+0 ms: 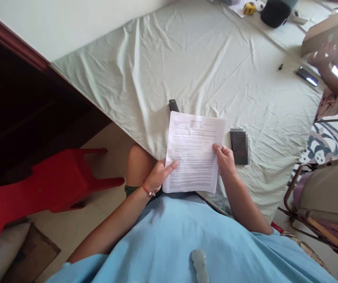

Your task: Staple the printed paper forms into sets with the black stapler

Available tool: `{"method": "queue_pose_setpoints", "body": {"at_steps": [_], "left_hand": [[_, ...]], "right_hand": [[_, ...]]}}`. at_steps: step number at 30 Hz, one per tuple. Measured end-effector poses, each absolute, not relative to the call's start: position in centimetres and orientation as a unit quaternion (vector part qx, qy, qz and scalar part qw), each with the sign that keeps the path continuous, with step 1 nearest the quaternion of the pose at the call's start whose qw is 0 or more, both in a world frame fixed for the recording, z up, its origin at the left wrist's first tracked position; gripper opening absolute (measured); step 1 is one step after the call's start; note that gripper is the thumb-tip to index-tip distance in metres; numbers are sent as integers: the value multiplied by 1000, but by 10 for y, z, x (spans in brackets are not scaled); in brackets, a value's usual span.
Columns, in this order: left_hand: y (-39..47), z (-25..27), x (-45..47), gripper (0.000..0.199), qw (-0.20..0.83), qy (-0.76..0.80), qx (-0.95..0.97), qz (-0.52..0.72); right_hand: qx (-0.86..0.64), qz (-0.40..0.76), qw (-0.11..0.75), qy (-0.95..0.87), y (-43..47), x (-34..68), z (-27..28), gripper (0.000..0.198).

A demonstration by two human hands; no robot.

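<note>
Hands, two: left hand [158, 175], right hand [224, 159], on one paper sheet [194, 151].

You see a red stool [39, 188] at your near left, a dark phone [238, 146] on the sheet-covered bench [186, 59], and a black bag [274, 12] with yellow tape [249, 8] far right.

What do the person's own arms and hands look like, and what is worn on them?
Both forearms are bare. The left hand has a thin red bracelet at the wrist. The right hand shows no ring or watch. Short light blue sleeves cover the upper arms.
</note>
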State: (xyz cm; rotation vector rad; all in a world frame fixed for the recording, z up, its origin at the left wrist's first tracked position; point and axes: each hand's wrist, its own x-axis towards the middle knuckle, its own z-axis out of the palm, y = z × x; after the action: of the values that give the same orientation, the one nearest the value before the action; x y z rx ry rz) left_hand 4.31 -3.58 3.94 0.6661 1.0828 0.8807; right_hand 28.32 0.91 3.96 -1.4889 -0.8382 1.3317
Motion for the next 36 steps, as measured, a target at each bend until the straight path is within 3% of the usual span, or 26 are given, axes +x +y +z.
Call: {"method": "queue_pose_setpoints", "body": {"at_steps": [4,8,10,13,16,20,22,24,31,33,36], "left_hand": [[-58,29,36,62,710,524,339,325],[-60,22,30,66,699,541,329,333],[-57,21,27,68,695,551,318,335],[-55,21,21,69,700,556,304,331],[-56,18,18,69,703,555,296,332],[-59,11,17,68,698,558,298,336],[-60,8,16,67,698,554,306,334],[-60,8,15,66,697,547,326,330],[-59,25,7,65,667,538,418,301],[-59,28,5,64,665,535,419,311],[-58,24,6,60,674,531,383,342]], "right_hand": [[-634,465,408,-464,9,291,37,46],[-729,131,360,-567,15,328,38,51],[-773,30,304,-556,20,353,35,64],[-809,28,237,-537,24,386,25,83],[-822,56,218,-522,19,398,18,91],[-770,-12,258,-583,1,369,32,66],[-719,40,299,-626,-9,342,42,46],[-663,158,316,-659,-16,315,47,44],[-686,267,337,-587,-8,282,43,89],[-672,378,338,-540,-5,283,46,78],[-604,541,351,-468,-3,281,48,45]]}}
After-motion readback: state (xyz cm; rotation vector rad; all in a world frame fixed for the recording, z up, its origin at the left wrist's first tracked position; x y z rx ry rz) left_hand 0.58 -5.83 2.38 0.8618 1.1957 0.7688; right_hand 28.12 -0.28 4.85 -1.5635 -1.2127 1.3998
